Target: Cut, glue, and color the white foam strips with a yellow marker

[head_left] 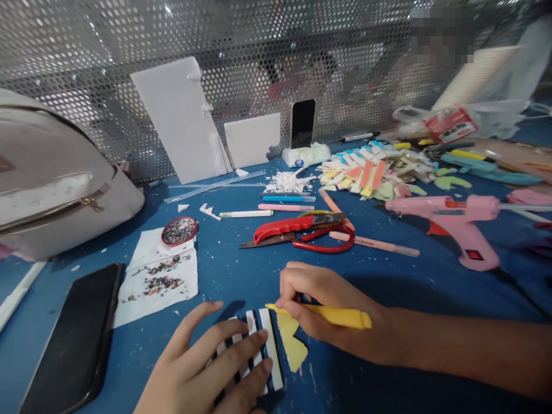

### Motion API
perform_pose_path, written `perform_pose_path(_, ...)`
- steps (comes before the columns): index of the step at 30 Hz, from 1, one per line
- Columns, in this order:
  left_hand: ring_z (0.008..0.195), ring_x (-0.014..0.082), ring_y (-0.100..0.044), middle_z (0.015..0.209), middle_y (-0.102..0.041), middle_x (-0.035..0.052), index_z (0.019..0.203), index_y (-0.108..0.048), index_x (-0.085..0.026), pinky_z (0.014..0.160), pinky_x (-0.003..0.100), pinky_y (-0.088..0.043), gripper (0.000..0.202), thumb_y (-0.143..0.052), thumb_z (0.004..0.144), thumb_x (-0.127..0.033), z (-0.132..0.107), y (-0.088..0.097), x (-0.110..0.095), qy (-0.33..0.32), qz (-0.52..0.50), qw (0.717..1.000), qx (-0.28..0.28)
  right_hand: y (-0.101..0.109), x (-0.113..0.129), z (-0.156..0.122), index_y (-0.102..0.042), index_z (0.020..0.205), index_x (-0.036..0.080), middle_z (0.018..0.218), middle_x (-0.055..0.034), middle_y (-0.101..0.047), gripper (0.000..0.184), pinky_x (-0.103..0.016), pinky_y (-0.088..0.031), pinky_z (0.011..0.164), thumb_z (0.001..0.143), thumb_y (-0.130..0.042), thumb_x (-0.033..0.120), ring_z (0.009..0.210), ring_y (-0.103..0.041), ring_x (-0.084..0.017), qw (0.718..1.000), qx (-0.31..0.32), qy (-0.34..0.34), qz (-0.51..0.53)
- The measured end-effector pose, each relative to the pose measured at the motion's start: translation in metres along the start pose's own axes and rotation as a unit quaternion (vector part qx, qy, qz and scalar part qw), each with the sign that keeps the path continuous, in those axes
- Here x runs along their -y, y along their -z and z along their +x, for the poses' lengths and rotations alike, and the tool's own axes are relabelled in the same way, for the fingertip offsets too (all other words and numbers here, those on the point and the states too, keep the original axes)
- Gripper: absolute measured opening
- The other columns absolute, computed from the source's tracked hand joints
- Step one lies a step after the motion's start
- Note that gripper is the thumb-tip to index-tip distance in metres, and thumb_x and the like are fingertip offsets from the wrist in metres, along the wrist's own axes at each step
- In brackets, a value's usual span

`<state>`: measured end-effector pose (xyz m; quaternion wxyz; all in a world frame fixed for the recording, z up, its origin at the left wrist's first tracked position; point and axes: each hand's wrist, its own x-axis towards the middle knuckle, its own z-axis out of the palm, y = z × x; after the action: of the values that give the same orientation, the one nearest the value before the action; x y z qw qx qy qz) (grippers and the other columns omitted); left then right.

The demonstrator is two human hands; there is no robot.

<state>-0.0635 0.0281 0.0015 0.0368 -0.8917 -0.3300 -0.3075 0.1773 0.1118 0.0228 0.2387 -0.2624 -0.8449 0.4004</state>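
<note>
My left hand (pixel 207 362) lies flat with fingers spread on a black-and-white striped piece (pixel 269 345) at the table's near edge. My right hand (pixel 328 305) is closed round a yellow pen (pixel 332 315), its tip touching the striped piece's upper right corner. A yellow cut foam shape (pixel 291 342) lies right beside the striped piece, under the pen.
Red scissors (pixel 302 230) and several pens lie mid-table. A pink glue gun (pixel 452 221) sits right, coloured foam strips (pixel 371 169) behind. A black phone (pixel 73 339), white paper with glitter (pixel 157 282), a glitter tin (pixel 179 231) and a grey bag (pixel 52 178) are left. White boards lean on the perforated metal wall.
</note>
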Motion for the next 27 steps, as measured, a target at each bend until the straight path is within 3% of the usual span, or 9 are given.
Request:
perform_pose_path(12, 0.111, 0.0153, -0.061, 0.116, -0.074, -0.0066, 0.106, -0.075, -0.026, 0.123, 0.042, -0.023, 0.033, -0.044, 0.107, -0.038, -0.001, 0.0019, 0.0022, -0.02, 0.009, 1.0, 0.018, -0.006, -0.0034, -0.0012, -0.044, 0.078, 0.021, 0.073, 0.0012, -0.055, 0.015, -0.029, -0.035, 0.068, 0.094, -0.044, 0.02, 0.069, -0.047, -0.015, 0.995, 0.031, 0.093, -0.033)
perform_pose_path(21, 0.102, 0.0152, -0.061, 0.097, -0.074, -0.0046, 0.104, -0.076, -0.026, 0.122, 0.041, -0.024, 0.034, -0.044, 0.107, -0.037, 0.001, 0.0003, 0.0007, -0.02, 0.008, 1.0, 0.002, -0.0041, -0.0068, 0.0004, -0.043, 0.08, 0.021, 0.075, 0.0027, -0.051, 0.021, -0.028, -0.034, 0.071, 0.099, -0.049, 0.026, 0.072, -0.045, -0.015, 0.997, 0.019, 0.046, -0.06)
perform_pose_path(27, 0.097, 0.0146, -0.061, 0.091, -0.074, -0.0046, 0.1, -0.077, -0.026, 0.121, 0.038, -0.025, 0.035, -0.044, 0.107, -0.037, 0.0062, -0.001, 0.0007, -0.023, 0.01, 1.0, -0.011, -0.0045, -0.0026, -0.0021, -0.04, 0.076, 0.021, 0.07, 0.0036, -0.048, 0.017, -0.029, -0.032, 0.068, 0.092, -0.045, 0.02, 0.068, -0.043, -0.015, 0.993, 0.055, 0.104, -0.034)
